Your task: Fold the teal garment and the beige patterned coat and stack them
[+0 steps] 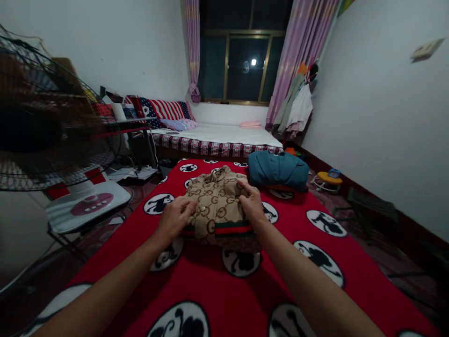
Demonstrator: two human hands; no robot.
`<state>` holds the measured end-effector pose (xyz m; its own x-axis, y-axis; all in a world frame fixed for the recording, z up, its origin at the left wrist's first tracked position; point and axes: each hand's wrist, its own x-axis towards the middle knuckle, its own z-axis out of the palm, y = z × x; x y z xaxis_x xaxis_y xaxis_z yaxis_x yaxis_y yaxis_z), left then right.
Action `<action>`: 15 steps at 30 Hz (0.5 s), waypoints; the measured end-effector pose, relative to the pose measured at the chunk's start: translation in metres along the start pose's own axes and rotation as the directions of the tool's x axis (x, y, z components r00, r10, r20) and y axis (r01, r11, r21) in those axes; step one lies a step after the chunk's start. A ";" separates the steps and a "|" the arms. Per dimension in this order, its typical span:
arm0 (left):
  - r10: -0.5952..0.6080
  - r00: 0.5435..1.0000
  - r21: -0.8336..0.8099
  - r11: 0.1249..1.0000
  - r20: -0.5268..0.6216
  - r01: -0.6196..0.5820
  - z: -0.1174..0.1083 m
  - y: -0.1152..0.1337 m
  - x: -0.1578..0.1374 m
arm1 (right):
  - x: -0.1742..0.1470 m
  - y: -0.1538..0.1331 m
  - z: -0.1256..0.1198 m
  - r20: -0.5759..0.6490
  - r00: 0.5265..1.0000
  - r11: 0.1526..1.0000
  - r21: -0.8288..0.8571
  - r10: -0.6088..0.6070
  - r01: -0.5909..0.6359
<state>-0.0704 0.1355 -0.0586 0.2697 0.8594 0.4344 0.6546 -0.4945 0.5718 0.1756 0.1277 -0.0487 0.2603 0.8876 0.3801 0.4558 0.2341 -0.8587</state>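
Note:
A folded tan jacket (220, 199) with a brown letter pattern, a collar, metal buttons and a green-and-red stripe near its lower edge lies on the red blanket (217, 290). My left hand (177, 214) grips its left edge, fingers bent over the cloth. At the right side, my right hand (251, 202) holds the jacket with the thumb and index finger on top; the other fingers are partly hidden. Just behind and to the right lies a folded teal garment (277, 169), which neither hand touches.
A wire-caged fan (59, 117) and a desk (140, 122) stand at the left. Beyond the blanket is a bed (224, 133) under the window. Clothes (298, 105) hang by the curtain. A small yellow stool (329, 178) stands on the right floor.

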 end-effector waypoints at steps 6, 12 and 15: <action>0.143 0.971 0.168 0.970 0.193 -0.176 0.027 0.018 0.010 | -0.043 0.040 -0.013 -0.229 0.973 0.993 -0.116 -0.013 -0.014; 0.045 0.871 0.262 0.945 0.489 -0.196 0.034 0.025 0.026 | -0.033 0.051 -0.031 -0.189 0.980 0.846 -0.531 -0.064 -0.047; 0.125 0.905 0.251 0.937 0.406 -0.242 0.037 0.031 0.047 | -0.015 0.020 -0.025 -0.126 0.960 0.763 -0.636 -0.252 0.117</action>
<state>-0.0113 0.1655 -0.0456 0.6129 0.7690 0.1818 0.7256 -0.6388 0.2557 0.2017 0.1090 -0.0629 0.2421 0.7429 0.6241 0.9194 0.0297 -0.3921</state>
